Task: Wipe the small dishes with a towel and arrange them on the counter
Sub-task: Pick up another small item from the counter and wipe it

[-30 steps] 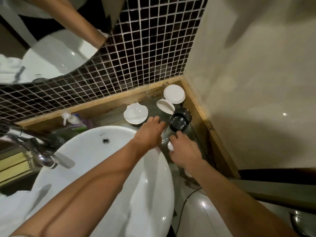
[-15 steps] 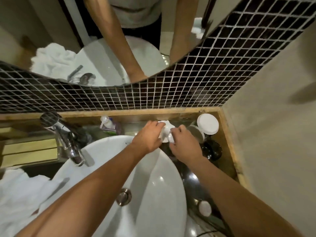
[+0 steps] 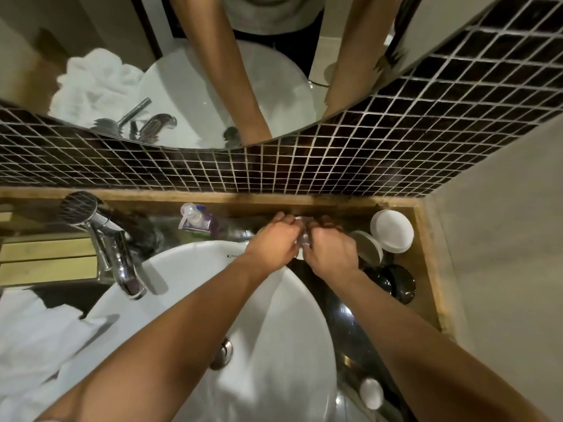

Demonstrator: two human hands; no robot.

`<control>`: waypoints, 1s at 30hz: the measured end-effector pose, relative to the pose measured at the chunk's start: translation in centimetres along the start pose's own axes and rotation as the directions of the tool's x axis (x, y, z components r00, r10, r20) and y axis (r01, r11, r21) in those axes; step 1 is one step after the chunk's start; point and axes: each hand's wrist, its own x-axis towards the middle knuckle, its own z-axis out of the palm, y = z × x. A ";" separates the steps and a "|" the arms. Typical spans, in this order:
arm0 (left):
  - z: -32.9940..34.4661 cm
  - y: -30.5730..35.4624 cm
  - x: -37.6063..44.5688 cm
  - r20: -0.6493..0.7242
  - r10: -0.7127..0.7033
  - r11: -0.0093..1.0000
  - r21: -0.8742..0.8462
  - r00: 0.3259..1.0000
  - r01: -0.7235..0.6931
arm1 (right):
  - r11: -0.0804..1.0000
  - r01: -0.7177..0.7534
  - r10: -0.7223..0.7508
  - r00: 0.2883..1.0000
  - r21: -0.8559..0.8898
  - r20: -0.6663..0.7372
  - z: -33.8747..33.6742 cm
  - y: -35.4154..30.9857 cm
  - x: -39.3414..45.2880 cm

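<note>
My left hand (image 3: 275,240) and my right hand (image 3: 330,249) meet behind the basin, both closed around a small white dish (image 3: 301,239) that shows only as a sliver between the fingers. To their right, in the counter's corner, a round white dish (image 3: 392,230) lies flat and another white dish (image 3: 367,246) leans against it. A dark glossy bowl (image 3: 393,283) stands just in front of those. A white towel (image 3: 33,339) lies crumpled at the lower left.
The white basin (image 3: 268,324) fills the middle, with a chrome tap (image 3: 118,260) at its left. A pump bottle (image 3: 198,222) stands against the wooden ledge (image 3: 329,201). A small white round object (image 3: 371,392) rests on the dark counter at the lower right. The beige wall (image 3: 502,239) closes the right side.
The view has swung left and up. Both hands moved from beside the dark bowl to the white dish behind the basin and closed on it together.
</note>
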 end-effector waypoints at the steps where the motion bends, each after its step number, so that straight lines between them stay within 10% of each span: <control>1: 0.0 0.0 0.0 0.001 0.004 1.000 0.002 1.000 -0.004 | 1.000 0.000 0.000 1.000 -0.007 -0.006 0.1 0.0 0.0; 30: -0.5 7.2 -9.1 0.048 0.170 0.970 0.170 0.984 -0.176 | 0.980 -0.198 0.199 0.976 -0.016 0.088 -4.3 -0.1 -13.2</control>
